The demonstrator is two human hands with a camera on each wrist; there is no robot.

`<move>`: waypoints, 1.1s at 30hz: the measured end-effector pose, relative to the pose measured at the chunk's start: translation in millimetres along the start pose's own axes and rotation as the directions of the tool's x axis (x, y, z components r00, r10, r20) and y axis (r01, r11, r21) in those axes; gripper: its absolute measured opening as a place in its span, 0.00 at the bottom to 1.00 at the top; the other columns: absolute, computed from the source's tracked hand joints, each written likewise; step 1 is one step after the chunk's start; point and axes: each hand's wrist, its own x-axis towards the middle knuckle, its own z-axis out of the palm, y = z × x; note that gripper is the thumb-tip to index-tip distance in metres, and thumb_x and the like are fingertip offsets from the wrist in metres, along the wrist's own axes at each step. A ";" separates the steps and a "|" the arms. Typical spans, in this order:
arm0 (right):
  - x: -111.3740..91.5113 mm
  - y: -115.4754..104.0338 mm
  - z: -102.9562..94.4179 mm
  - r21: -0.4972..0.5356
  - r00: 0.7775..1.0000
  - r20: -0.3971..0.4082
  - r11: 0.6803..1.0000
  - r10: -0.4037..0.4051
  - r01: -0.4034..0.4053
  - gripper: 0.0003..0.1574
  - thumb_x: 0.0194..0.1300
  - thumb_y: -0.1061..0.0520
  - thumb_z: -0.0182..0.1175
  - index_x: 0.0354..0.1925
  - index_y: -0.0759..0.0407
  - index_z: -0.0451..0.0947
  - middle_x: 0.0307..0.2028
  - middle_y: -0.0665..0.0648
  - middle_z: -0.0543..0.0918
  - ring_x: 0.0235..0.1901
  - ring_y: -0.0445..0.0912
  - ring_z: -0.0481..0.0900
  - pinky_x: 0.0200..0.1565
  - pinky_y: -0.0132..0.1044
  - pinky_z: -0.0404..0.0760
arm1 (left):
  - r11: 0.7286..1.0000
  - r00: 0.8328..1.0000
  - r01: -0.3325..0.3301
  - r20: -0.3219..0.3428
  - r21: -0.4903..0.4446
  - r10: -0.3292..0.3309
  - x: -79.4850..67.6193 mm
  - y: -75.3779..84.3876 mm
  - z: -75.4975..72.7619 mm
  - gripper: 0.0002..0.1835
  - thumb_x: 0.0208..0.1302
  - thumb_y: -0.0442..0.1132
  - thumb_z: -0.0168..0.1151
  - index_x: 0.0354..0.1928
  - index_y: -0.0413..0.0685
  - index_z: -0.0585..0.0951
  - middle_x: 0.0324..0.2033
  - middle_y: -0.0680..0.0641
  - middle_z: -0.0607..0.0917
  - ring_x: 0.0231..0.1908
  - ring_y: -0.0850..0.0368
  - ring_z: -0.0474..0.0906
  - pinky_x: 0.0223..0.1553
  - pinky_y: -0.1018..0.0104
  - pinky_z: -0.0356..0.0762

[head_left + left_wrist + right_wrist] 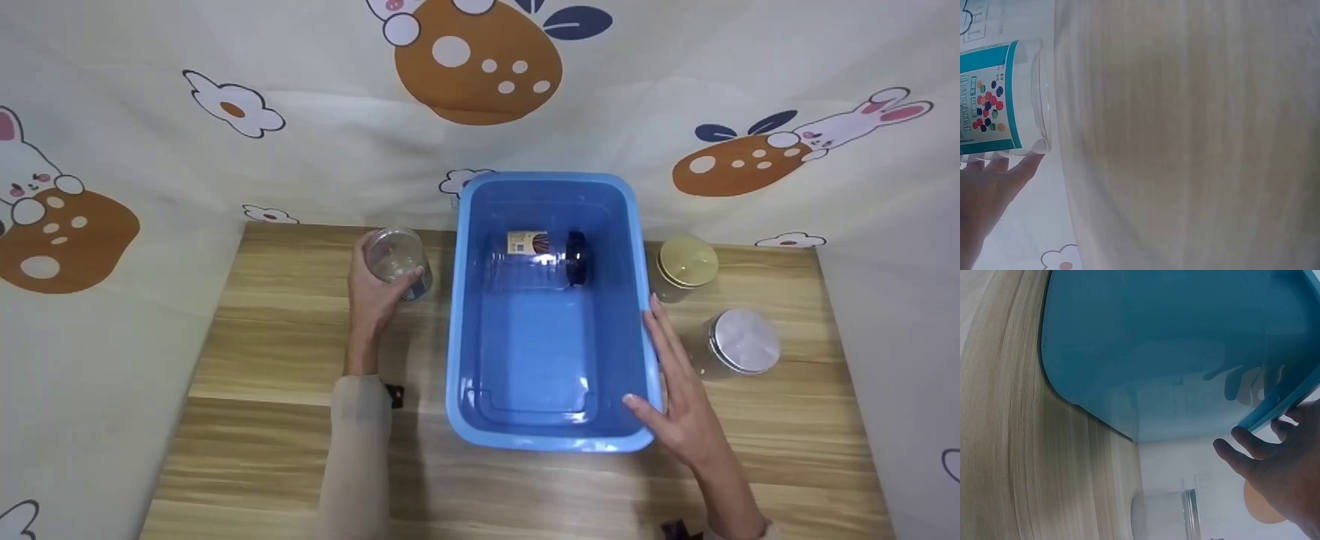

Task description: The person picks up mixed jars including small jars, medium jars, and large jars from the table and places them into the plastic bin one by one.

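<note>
My left hand (375, 289) grips a clear round jar (394, 253), with the thumb in front and the fingers around its far side. The jar's teal label (988, 98), printed with coloured dots, shows in the left wrist view. A blue plastic bin (541, 442) stands to the right of the jar. On its right rim rests my right hand (686, 405), fingers spread and mostly straight along the outside, thumb over the near corner. Inside the bin, a clear jar (529, 270) with a dark lid lies on its side at the far end.
Right of the bin stand a jar with a gold lid (688, 261) and a jar with a silver lid (746, 341), both upright on the wooden table (285, 442). A pale printed cloth (330, 150) rises behind the table and along both sides.
</note>
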 end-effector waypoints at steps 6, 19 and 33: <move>-0.3 0.7 0.2 -0.005 1.000 0.003 1.000 -0.010 0.010 0.58 0.49 0.57 0.66 0.74 0.71 0.53 0.76 0.68 0.51 0.74 0.61 0.50 0.74 0.44 0.49 | 1.000 1.000 -0.004 -0.012 0.007 0.004 -1.9 2.1 0.4 0.47 0.40 0.40 0.83 0.65 0.49 0.69 0.59 0.46 0.77 0.59 0.51 0.71 0.63 0.50 0.69; 0.8 -0.4 -0.8 0.001 1.000 0.006 1.000 -0.016 0.016 0.58 0.49 0.57 0.66 0.74 0.70 0.53 0.76 0.66 0.51 0.74 0.61 0.51 0.74 0.41 0.49 | 0.997 1.000 -0.030 0.008 -0.074 0.030 -11.4 53.0 -5.2 0.47 0.40 0.31 0.80 0.65 0.35 0.67 0.58 0.36 0.75 0.59 0.43 0.71 0.63 0.45 0.68; 0.8 -0.2 -0.6 -0.001 1.000 0.004 1.000 -0.012 0.012 0.58 0.49 0.56 0.66 0.74 0.70 0.54 0.76 0.67 0.51 0.74 0.61 0.51 0.74 0.42 0.49 | 0.985 0.988 -0.155 0.004 -0.081 0.155 -11.3 86.0 -10.7 0.47 0.38 0.30 0.81 0.64 0.30 0.67 0.57 0.31 0.76 0.58 0.36 0.70 0.60 0.39 0.69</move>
